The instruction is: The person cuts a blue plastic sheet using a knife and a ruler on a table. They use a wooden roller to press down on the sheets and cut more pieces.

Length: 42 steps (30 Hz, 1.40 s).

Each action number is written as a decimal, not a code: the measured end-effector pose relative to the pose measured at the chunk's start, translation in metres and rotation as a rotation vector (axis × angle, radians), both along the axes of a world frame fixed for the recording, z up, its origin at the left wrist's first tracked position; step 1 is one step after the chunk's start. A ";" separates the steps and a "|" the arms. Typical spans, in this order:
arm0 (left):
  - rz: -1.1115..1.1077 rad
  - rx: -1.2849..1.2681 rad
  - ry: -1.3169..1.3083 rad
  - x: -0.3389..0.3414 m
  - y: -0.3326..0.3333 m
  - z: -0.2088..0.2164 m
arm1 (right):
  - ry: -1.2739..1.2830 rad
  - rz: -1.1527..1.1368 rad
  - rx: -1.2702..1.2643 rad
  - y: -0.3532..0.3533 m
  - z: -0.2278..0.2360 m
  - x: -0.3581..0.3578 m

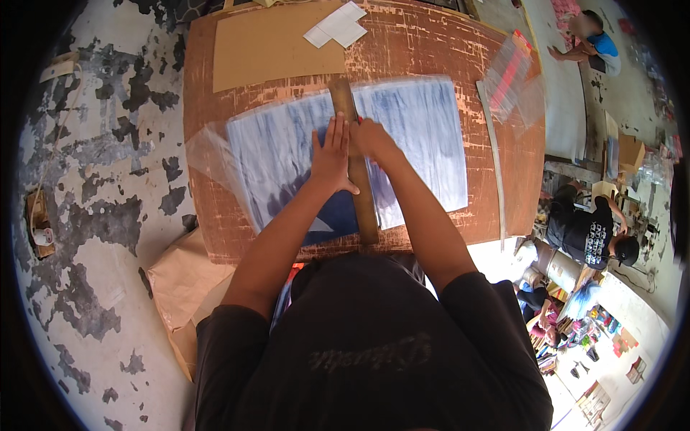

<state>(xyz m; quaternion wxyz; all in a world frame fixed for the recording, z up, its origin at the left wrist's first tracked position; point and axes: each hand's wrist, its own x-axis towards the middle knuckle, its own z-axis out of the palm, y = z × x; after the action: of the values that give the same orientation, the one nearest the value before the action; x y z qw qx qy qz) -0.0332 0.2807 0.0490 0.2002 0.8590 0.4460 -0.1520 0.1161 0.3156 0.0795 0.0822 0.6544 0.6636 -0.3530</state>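
Observation:
A blue-and-white streaked sheet (420, 144) lies flat on the worn reddish-brown table (517, 194), with clear plastic film (212, 154) sticking out on its left side. Across its middle runs a long brown straightedge (365, 215), pointing away from me. My left hand (333, 159) is spread flat, pressing on the straightedge and the sheet just left of it. Against the right edge of the straightedge, my right hand (375, 141) is closed around a slim tool. Only a bit of red shows at its fingers; the rest is hidden. A dark blue patch (334, 215) shows near my left wrist.
Brown cardboard (269, 47) and white paper pieces (336, 25) lie at the far side. A thin metal strip (493, 154) and clear plastic packaging with red (512, 75) are on the right. A peeling wall stands left; several people sit at right.

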 end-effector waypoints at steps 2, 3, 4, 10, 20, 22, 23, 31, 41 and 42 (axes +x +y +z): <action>0.011 0.008 0.003 0.000 0.002 0.003 | 0.121 -0.216 -0.059 -0.032 0.004 -0.001; 0.023 0.008 -0.007 -0.002 0.002 0.003 | 0.137 -0.287 -0.065 -0.050 -0.001 -0.003; 0.032 0.010 -0.016 -0.003 0.001 0.004 | 0.153 -0.364 -0.068 -0.070 -0.005 -0.003; 0.042 0.006 -0.057 -0.010 0.000 -0.004 | 0.135 -0.451 -0.073 -0.105 -0.015 0.006; 0.029 0.016 -0.067 -0.010 -0.001 -0.003 | 0.112 -0.244 0.034 -0.133 -0.012 0.012; 0.039 0.003 -0.106 -0.016 -0.002 -0.005 | 0.143 -0.402 0.024 -0.140 -0.013 0.010; 0.033 0.011 -0.108 -0.015 -0.003 -0.006 | 0.135 -0.441 0.016 -0.142 -0.014 0.009; 0.005 0.040 -0.141 -0.024 -0.001 -0.015 | 0.199 -0.502 0.034 -0.154 -0.018 0.016; -0.016 0.097 -0.167 -0.017 -0.005 -0.017 | 0.103 -0.209 0.162 -0.146 -0.030 0.001; -0.027 0.102 -0.174 -0.013 -0.004 -0.016 | 0.057 -0.151 0.192 -0.148 -0.041 0.005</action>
<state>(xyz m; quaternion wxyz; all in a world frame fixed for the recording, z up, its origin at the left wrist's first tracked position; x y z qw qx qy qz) -0.0460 0.2766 0.0326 0.1920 0.8839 0.4227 -0.0567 0.1211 0.1676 0.0381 -0.0267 0.6969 0.6455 -0.3114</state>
